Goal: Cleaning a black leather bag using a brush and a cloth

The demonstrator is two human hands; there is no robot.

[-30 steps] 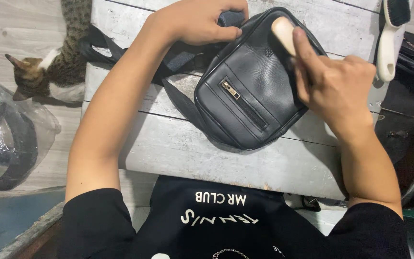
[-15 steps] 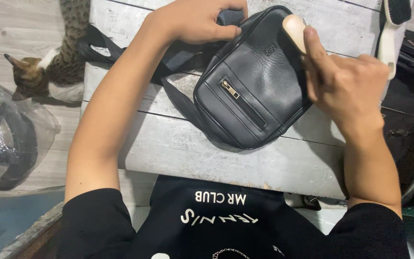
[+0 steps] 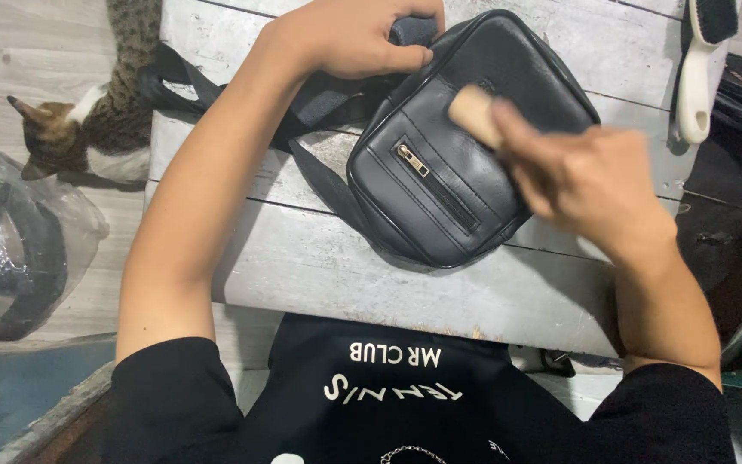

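While one black leather sling bag [image 3: 453,163] lies flat on the grey plank bench [image 3: 345,275], its long axis runs diagonally from the near-left corner to the far right, zip pocket up. The right hand [image 3: 590,185] is directly over its right half, grip closed on one wooden-handled brush [image 3: 474,116]; the left hand [image 3: 362,39] pinches the bag's far top edge by the one strap [image 3: 302,112]. Beyond: one white brush [image 3: 702,69] far right, one cat [image 3: 96,120] on the floor, one plastic-wrapped bundle [image 3: 10,249].
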